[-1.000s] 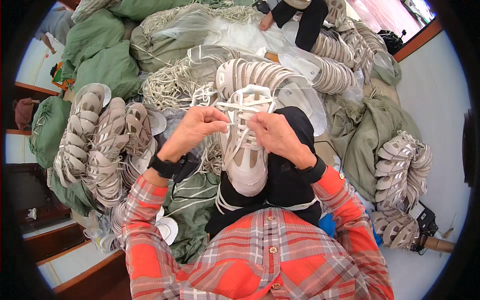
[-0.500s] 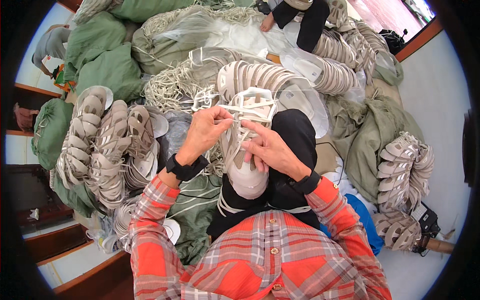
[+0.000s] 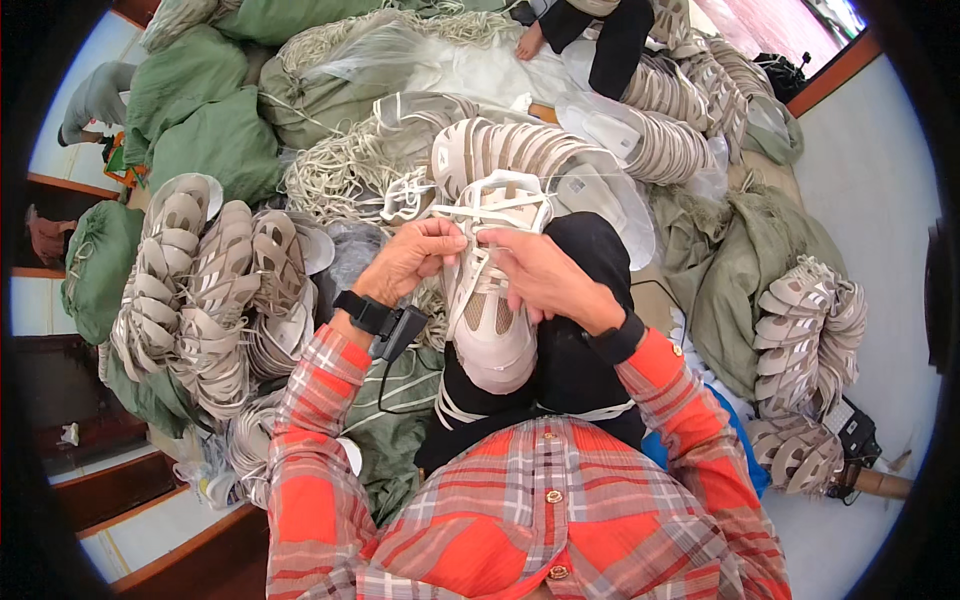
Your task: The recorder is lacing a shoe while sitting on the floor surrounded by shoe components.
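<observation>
A cream and tan lace-up shoe (image 3: pixel 492 352) rests across my lap with its toe toward me. White shoelace (image 3: pixel 480 212) crosses its tongue, and loops of it stand loose at the eyelets. At the shoe's left side, my left hand (image 3: pixel 418 258) is closed, thumb and forefinger pinching the lace. My right hand (image 3: pixel 548 274) lies over the right half of the shoe. Its forefinger reaches the middle of the lacing close to the left fingertips, and its other fingers curl under; it appears to grip the lace, though its thumb is mostly hidden.
Nested stacks of shoe uppers stand at left (image 3: pixel 215 300), beyond the shoe (image 3: pixel 510 150) and at right (image 3: pixel 800 340). A heap of loose laces (image 3: pixel 340 175) lies behind my left hand. Green sacks (image 3: pixel 225 140) are piled at the far left. Another person's leg (image 3: pixel 620 50) shows at the top.
My right hand has turned and its lower fingers have drawn in, uncovering more of the toe. My left wrist has rotated, bringing its strapped device into sight. The left fingers still pinch the lace.
</observation>
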`<state>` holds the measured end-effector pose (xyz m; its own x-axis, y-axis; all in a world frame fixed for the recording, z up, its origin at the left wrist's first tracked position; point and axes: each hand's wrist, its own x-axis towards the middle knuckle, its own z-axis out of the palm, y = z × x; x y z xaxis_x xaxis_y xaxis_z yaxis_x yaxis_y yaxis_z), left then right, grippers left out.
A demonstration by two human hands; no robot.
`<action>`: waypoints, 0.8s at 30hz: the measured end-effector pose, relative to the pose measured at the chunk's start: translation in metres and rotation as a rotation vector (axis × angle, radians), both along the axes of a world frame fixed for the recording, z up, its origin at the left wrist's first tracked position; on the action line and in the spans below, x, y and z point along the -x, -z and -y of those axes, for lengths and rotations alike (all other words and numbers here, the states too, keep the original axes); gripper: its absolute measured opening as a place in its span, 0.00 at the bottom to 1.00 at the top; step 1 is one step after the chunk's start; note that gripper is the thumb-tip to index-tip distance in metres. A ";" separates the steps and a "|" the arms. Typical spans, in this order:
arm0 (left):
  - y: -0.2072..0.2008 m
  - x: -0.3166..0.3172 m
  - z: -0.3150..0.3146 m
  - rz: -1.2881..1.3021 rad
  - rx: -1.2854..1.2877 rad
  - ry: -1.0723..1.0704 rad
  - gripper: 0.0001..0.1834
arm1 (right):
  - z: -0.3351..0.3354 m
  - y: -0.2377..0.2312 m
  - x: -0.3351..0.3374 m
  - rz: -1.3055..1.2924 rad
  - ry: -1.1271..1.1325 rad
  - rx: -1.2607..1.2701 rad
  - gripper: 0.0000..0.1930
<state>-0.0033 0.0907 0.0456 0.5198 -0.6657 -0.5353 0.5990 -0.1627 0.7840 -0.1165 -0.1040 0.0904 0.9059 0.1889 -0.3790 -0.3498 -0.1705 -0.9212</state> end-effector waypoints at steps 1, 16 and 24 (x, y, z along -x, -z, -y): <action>-0.002 0.002 0.003 -0.014 -0.002 -0.001 0.05 | 0.001 0.002 -0.007 0.150 -0.023 0.225 0.16; -0.011 0.019 0.010 0.498 -0.196 -0.105 0.02 | -0.010 0.026 -0.026 0.566 -0.015 0.602 0.08; -0.029 0.033 0.011 0.563 -0.163 -0.029 0.04 | -0.019 0.019 -0.017 0.652 -0.117 0.979 0.09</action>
<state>-0.0359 0.0797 0.0749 0.7709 -0.5788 -0.2657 0.1033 -0.2981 0.9489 -0.0996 -0.0852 0.0719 0.9783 0.1696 0.1191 0.2027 -0.9029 -0.3792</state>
